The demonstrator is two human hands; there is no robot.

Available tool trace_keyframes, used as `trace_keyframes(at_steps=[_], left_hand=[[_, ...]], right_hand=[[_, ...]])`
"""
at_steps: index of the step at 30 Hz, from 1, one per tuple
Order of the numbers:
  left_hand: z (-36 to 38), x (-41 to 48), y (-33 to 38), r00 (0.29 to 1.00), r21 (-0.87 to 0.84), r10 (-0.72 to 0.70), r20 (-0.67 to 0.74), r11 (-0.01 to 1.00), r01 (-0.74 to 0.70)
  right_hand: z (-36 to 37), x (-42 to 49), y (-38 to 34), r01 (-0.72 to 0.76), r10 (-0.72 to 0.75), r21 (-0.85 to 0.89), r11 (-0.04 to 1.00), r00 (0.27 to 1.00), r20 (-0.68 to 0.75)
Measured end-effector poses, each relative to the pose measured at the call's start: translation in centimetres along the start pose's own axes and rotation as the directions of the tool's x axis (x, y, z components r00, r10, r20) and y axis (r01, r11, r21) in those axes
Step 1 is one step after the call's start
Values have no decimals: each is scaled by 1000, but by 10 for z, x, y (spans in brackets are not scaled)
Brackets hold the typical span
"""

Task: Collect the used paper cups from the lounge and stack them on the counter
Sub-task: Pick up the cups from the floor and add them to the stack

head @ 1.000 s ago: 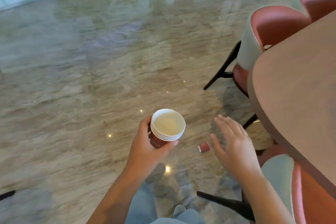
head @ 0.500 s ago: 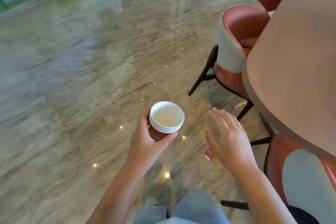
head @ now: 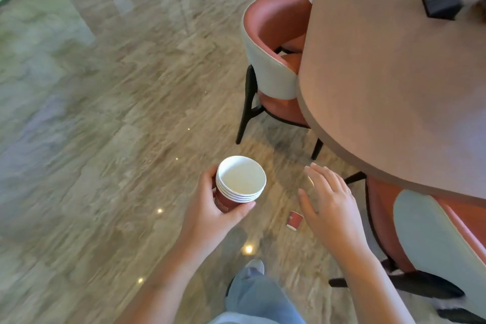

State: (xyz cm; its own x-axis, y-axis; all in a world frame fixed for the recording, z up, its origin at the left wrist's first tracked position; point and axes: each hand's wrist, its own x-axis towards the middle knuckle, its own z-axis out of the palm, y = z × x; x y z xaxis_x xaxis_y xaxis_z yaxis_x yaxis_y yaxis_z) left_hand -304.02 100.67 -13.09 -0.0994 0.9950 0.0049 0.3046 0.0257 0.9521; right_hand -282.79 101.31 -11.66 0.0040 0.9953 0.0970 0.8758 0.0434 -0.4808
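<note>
Probably light and crushable: my left hand [head: 207, 212] grips the cup stack [head: 238, 188], right hand [head: 332, 209] hangs loose-fingered; I'd pinch the fallen cup [head: 294, 220] gently by its rim.

floor [head: 105, 139] polished stone, glossy, light spots glinting off it. cup stack [head: 238, 184] paper, smooth white lining, red printed outside. lone cup [head: 294, 219] same red paper. tabletop [head: 394, 87] smooth, matt. chair [head: 271, 68] soft upholstery, dull black legs. trousers [head: 252, 297] denim cloth.

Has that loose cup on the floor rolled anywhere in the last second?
No. The fallen cup lies in the same spot beside the near chair; only the camera swung.
</note>
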Motion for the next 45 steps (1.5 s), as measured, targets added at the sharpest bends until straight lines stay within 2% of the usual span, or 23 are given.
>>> trace_keyframes(at_steps=[6, 13, 20, 23, 26, 30, 39, 41, 45], left_hand=[[24, 59, 0, 994, -19, 31, 102, 999, -29], [34, 95, -21, 972, -46, -5, 236, 999, 16], [44, 141, -50, 919, -26, -41, 393, 998, 55], [55, 161, -69, 891, -45, -42, 452, 997, 69], [76, 174, -91, 864, -57, -44, 502, 995, 83], [102, 179, -135, 846, -7, -1, 533, 1000, 6], [160, 158, -296, 854, 34, -107, 509, 994, 104], [173, 159, -331, 851, 47, -107, 514, 994, 97], [203, 173, -395, 843, 50, -77, 532, 997, 60]], right_hand=[[-3, 23, 25, -143, 143, -28, 989, 990, -20], [5, 30, 30, -284, 283, -66, 957, 959, -19], [35, 39, 22, -459, 458, -108, 882, 888, -38], [58, 42, 25, -520, 511, -102, 848, 854, -99], [90, 43, 38, -575, 560, -69, 815, 813, -163], [145, 37, 70, -625, 615, -13, 780, 771, -168], [300, 6, 180, -673, 673, -20, 739, 739, -12], [337, 2, 209, -702, 702, -5, 712, 712, 8], [407, 0, 264, -783, 784, 162, 601, 616, 70]])
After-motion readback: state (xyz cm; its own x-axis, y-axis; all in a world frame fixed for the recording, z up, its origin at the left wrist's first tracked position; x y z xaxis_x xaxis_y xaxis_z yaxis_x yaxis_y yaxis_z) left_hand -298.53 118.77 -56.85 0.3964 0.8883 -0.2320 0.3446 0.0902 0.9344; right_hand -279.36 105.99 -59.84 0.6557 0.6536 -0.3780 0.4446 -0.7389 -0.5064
